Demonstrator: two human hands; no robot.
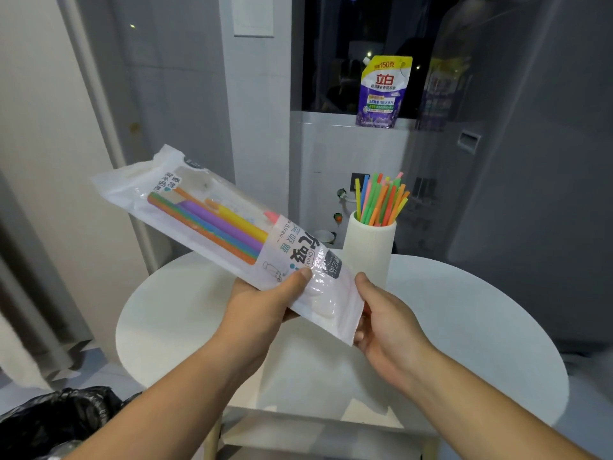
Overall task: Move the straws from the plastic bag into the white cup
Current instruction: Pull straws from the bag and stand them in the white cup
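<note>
**Plastic film, feather-light: grip the end, not the middle**

From the head camera, you hold the plastic bag (pixel 215 220) in the air above the round table (pixel 464 310). It slants up and away to the left. Your left hand (pixel 262 303) grips its near end, thumb on top and fingers beneath. Your right hand (pixel 381 320) holds the same end at its right edge, fingers curled behind the corner.

The film looks thin, glossy and crinkled, so expect it to be slippery and floppy. It will likely sag unless you support it from below. The coloured bars (pixel 219 224) showing through it may be straws or only print; you cannot tell here, and the bag lies rather flat.

The white cup (pixel 368 250) stands on the table just behind the bag's near end. A bunch of thin straws (pixel 381 200) already fans out of it. These should be light and stiff but easily kinked, so pinch them mid-length as a bundle. The tall cup may tip if you knock it.
</note>
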